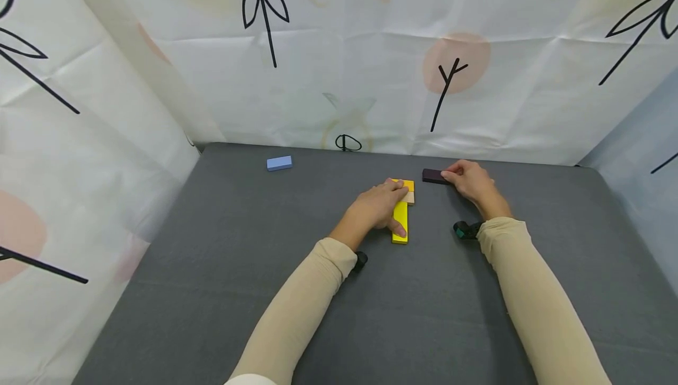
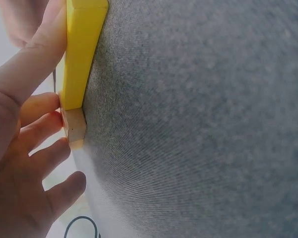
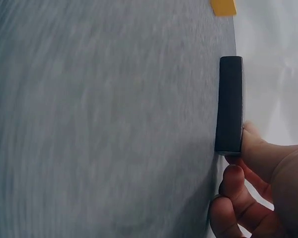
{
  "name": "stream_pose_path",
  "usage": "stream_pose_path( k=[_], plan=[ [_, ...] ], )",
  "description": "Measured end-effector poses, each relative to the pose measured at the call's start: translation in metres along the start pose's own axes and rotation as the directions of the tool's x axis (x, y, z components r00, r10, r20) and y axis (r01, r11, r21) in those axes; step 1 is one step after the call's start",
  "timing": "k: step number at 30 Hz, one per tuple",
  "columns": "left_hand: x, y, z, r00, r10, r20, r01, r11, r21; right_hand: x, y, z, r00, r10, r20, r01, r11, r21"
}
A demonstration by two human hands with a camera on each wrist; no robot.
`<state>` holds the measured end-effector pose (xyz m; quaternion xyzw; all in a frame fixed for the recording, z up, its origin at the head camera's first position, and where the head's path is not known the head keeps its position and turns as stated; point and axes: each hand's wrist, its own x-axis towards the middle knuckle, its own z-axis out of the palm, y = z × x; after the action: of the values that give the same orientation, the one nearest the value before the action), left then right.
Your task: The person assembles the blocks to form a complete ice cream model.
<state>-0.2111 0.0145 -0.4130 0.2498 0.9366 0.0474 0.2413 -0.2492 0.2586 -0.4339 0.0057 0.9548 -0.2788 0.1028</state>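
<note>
Hold smooth black oblong block (image 1: 432,176) level, pinched in right grip (image 1: 473,185), right of long yellow block (image 1: 401,214) under spread left grip (image 1: 375,205).

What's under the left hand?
Parts of a bright yellow block, a wooden block and a darker yellow block peek around the left hand. What it fully covers can't be seen.

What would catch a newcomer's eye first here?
Probably the bright yellow block, partly under the left hand on the grey table. To its right, the right hand holds a dark block by one end. A blue block lies apart at far left.
</note>
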Motion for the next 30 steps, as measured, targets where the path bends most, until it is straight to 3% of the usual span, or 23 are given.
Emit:
stream_pose_path(
  k=[22,30],
  plan=[
    [-0.002,0.001,-0.003,1.0,-0.003,0.018,0.003,1.0,0.013,0.012,-0.035,0.027,0.999,-0.049,-0.001,0.049,0.998,0.032],
    [-0.004,0.001,-0.003,1.0,-0.013,0.022,0.013,1.0,-0.004,0.013,-0.045,0.033,0.999,-0.039,0.037,0.038,0.999,0.032]
  ],
)
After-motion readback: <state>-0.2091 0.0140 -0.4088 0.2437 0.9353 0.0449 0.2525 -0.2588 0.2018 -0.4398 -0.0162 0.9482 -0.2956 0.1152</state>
